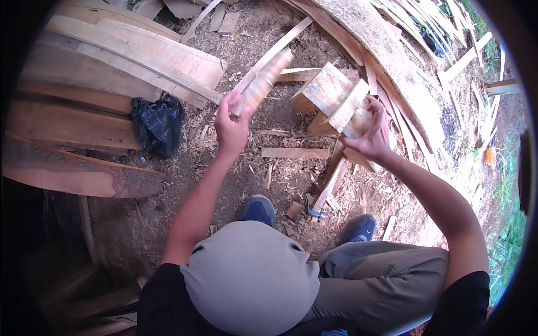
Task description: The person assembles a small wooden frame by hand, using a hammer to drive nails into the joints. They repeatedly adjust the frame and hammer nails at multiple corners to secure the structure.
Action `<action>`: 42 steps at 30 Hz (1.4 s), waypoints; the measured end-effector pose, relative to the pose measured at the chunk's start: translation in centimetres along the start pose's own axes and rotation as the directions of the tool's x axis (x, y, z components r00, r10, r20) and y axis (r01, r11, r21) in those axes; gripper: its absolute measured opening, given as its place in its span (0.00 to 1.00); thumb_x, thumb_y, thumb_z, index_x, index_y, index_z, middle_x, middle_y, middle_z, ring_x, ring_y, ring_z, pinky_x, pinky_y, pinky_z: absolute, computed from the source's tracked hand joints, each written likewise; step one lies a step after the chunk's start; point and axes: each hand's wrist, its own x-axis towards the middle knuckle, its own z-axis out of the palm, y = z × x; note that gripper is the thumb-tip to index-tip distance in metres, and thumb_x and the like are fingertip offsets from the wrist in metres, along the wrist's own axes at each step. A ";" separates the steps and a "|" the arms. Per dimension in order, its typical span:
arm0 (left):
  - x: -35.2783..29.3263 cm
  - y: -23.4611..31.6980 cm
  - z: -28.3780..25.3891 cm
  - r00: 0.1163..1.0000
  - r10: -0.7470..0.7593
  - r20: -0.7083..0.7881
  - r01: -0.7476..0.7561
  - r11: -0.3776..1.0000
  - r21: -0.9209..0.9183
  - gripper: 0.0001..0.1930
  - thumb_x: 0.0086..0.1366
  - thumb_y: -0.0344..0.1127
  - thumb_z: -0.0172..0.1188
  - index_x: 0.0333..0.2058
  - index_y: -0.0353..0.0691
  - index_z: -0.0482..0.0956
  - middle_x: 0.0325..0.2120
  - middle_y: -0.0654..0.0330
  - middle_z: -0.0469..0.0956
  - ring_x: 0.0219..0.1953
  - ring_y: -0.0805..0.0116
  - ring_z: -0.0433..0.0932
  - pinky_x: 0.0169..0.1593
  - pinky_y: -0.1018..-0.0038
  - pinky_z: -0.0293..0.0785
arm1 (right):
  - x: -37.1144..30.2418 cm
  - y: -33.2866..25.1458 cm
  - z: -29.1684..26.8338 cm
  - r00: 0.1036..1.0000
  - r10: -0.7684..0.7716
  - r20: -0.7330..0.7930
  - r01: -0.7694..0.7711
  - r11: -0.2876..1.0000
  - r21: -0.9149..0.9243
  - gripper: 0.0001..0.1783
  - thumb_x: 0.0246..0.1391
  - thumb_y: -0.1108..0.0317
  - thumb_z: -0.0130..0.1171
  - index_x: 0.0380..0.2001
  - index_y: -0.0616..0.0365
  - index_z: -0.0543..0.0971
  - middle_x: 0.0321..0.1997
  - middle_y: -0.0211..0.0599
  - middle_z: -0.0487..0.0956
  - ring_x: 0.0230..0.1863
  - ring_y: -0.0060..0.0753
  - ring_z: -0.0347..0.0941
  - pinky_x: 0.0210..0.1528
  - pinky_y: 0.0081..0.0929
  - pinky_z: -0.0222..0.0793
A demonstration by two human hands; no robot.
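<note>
In my left hand (230, 126) is a piece of wood (264, 81), raised at a slant and smeared by motion. My fingers close round its lower end. To the right, a wooden block (328, 89) stands raised off the ground on other timber. A short pale wooden strip (349, 105) lies across its top. My right hand (371, 134) spans this strip, thumb near one end and fingers near the other. Below the block, a hammer (332, 182) leans with its metal head down by my feet; its upper part is hidden.
Planks (129, 61) are stacked at the left, with a black plastic bag (159, 124) against them. A long curved slab (386, 61) runs behind the block. Wood shavings and offcuts litter the ground round my shoes (258, 210). A loose flat piece (295, 153) lies ahead of me.
</note>
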 end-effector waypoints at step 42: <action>-5.2 -1.3 6.4 0.993 -0.010 0.116 -0.027 0.950 0.310 0.36 0.55 0.43 0.73 0.61 0.48 0.68 0.50 0.58 0.71 0.51 0.62 0.70 0.59 0.56 0.61 | 1.8 -4.3 1.2 0.959 0.005 0.283 0.054 0.978 -0.200 0.49 0.39 0.44 0.71 0.59 0.60 0.61 0.62 0.53 0.63 0.66 0.54 0.59 0.70 0.50 0.61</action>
